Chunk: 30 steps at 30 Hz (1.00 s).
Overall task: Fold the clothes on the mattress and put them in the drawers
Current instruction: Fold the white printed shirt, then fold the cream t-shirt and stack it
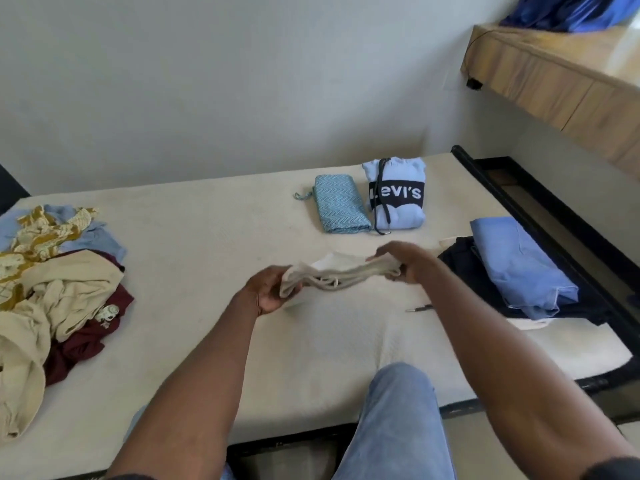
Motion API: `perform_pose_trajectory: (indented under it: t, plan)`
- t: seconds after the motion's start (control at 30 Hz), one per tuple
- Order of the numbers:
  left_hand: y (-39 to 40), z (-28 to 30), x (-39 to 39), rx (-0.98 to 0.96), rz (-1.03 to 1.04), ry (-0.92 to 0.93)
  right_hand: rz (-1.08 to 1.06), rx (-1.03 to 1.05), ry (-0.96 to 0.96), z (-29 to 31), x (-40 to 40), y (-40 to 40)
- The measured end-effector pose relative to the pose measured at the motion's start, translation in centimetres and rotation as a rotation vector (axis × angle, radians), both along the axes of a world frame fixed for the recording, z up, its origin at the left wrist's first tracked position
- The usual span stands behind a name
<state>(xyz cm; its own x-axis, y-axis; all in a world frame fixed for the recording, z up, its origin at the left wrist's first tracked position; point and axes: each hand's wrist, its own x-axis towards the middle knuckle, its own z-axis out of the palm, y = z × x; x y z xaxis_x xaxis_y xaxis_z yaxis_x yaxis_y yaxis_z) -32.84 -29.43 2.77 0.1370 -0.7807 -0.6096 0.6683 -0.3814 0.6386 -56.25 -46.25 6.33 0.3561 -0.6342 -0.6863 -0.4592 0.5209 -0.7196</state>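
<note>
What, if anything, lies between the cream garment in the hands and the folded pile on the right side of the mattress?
Nothing visible blocks it. The left hand and right hand grip the cream garment above bare mattress; the folded blue garment on dark clothing lies just beyond the right hand. No drawers can be made out.

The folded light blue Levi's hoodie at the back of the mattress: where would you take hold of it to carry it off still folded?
Slide flat hands under its two long side edges, coming from the near end. The Levi's hoodie lies as a neat upright rectangle; the right side is free, but the teal patterned cloth lies close on the left.
</note>
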Motion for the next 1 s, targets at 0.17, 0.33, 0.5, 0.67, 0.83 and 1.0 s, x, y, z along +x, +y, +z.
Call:
perform_pose_trajectory:
  t: [0.17, 0.33, 0.5, 0.67, 0.83, 1.0]
  plan:
    - [-9.1, 8.2, -2.2, -0.080, -0.050, -0.072, -0.107, -0.148, 0.084, 6.7, -2.4, -7.7]
    - [-15.9, 12.6, -6.4, -0.213, -0.047, -0.117, -0.179, -0.324, 0.058, 9.8, -5.7, -13.2]
    - [-18.5, 12.8, -9.7, -0.324, -0.015, -0.172, -0.214, -0.405, 0.013, 11.4, -9.1, -13.8]
    - [-16.1, 3.3, -12.9, -0.134, -0.095, -0.279, -0.020, -0.430, 0.433, 5.1, -11.6, -11.1]
    - [-8.7, -7.2, -16.2, 0.323, -0.571, -0.679, 0.298, -0.437, 0.945, -3.1, -13.4, -4.5]
    - [-6.6, -10.5, -15.8, 0.320, -0.552, -0.989, 0.316, -0.777, 0.978, -6.6, -13.5, -1.8]
